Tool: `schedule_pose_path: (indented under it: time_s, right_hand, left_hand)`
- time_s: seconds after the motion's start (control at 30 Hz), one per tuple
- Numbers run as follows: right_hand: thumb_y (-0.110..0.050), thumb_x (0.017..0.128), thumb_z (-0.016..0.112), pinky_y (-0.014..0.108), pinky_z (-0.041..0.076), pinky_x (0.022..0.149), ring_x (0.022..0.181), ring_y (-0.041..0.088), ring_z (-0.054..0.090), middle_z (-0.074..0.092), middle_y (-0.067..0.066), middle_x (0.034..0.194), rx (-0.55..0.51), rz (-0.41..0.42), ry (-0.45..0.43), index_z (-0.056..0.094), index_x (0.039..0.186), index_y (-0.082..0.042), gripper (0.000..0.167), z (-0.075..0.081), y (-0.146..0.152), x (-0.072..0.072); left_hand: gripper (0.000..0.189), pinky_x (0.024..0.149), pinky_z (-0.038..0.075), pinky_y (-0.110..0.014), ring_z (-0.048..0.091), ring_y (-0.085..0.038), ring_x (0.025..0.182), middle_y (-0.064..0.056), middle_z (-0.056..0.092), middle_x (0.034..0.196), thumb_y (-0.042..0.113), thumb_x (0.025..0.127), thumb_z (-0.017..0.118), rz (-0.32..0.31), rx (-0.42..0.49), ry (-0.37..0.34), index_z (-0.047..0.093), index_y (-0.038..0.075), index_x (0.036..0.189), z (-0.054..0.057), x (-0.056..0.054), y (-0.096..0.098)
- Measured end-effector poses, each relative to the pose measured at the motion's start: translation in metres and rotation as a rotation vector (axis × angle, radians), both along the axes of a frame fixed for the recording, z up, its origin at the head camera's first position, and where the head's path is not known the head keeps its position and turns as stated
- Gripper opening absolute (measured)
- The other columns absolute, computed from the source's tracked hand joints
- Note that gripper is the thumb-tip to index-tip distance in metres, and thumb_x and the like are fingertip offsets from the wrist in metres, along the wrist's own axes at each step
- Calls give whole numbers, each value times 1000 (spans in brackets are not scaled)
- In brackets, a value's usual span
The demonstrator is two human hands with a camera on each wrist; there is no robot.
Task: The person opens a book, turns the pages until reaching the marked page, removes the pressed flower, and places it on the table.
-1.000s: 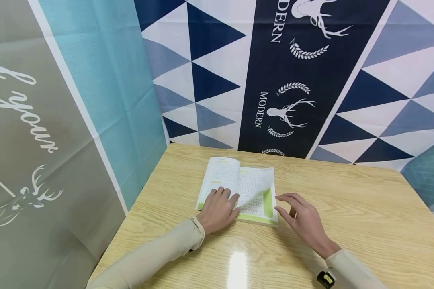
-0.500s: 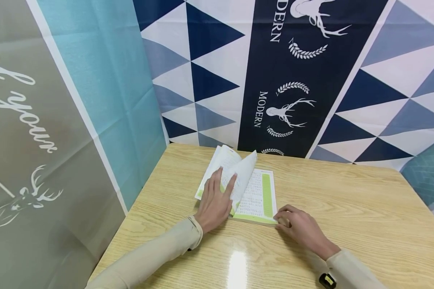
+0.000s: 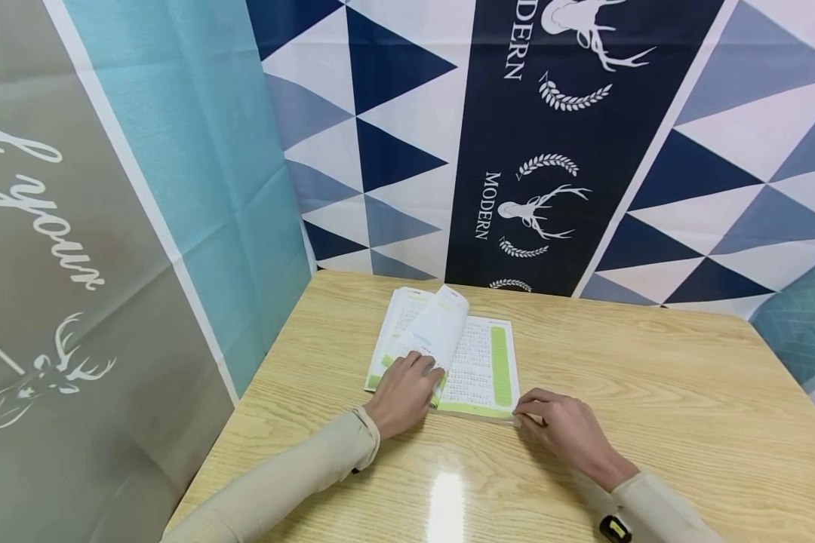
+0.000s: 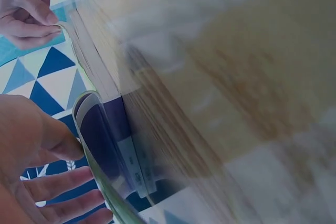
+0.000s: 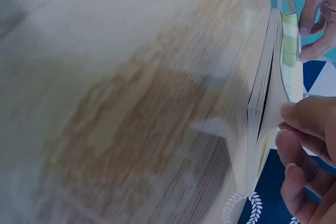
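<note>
An open book with green-edged, printed pages lies on the table. Over its left half a turned leaf bulges up in a curve. My left hand rests on the lower part of this leaf. Its fingers are loosely extended against the paper in the left wrist view, where my left hand is nearest the camera. At the book's lower right corner my right hand pinches a page. The right wrist view shows that page lifted from the stack below, between my right hand's thumb and forefinger.
The light wooden table extends to both sides of the book and in front of it. Patterned cloth hangs behind the table, and another hanging cloth borders its left side.
The leaf at right has turned over to the left half, and the left hand has drawn back toward its lower edge. The right hand has moved down to the book's lower right corner and pinches a page.
</note>
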State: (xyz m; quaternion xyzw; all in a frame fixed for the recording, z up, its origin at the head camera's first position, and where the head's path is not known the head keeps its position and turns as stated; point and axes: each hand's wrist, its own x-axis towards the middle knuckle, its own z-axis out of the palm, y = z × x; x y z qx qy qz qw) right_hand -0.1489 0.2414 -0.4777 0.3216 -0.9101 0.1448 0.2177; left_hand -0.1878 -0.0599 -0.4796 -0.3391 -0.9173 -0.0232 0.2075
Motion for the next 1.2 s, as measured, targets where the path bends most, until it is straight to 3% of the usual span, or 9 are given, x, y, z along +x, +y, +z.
schedule_pose_path:
  time_s: [0.2, 0.57, 0.7, 0.87, 1.0, 1.2]
  right_hand:
    - [-11, 74, 91, 26, 50, 55, 72, 1, 65, 74, -11, 92, -49, -15, 22, 80, 86, -21, 19, 1, 0, 0]
    - [-13, 80, 88, 20, 44, 54, 61, -9, 47, 73, -12, 92, -124, -49, -115, 79, 85, -25, 15, 6, 1, -1]
    - [-13, 83, 86, 19, 41, 52, 59, -10, 44, 73, -11, 94, -143, -33, -110, 78, 87, -25, 15, 8, 0, -1]
    - [-11, 83, 85, 16, 39, 50, 57, -10, 43, 71, -10, 94, -177, -10, -77, 77, 88, -22, 14, 12, -1, -3]
    - [-12, 84, 85, 14, 37, 49, 55, -9, 42, 69, -11, 96, -202, -6, -61, 76, 90, -22, 14, 14, -3, -4]
    - [-12, 85, 84, 14, 38, 51, 57, -9, 44, 70, -8, 101, -220, -23, -54, 77, 94, -20, 14, 16, -5, -5]
  left_hand:
    - [24, 80, 55, -33, 63, -23, 105, -7, 70, 116, 14, 93, 66, 3, -3, 3, 75, 14, 115, -1, 0, -1]
    - [22, 73, 55, -33, 62, -23, 95, -7, 69, 109, 19, 97, 61, -3, 3, 34, 75, 17, 114, -4, -1, 0]
    - [32, 71, 54, -34, 60, -24, 90, -7, 67, 103, 44, 100, 61, -5, 5, 61, 77, 18, 109, -4, 0, 3]
    - [61, 72, 53, -37, 58, -24, 88, -7, 64, 98, 75, 90, 56, 20, -37, 70, 75, 18, 103, -3, 3, 7]
    - [64, 69, 52, -36, 57, -23, 85, -6, 63, 96, 77, 87, 58, 31, -47, 100, 76, 18, 103, -4, 3, 9]
    - [53, 70, 52, -37, 58, -23, 86, -6, 63, 97, 68, 94, 58, 32, -34, 72, 76, 19, 104, -3, 2, 9]
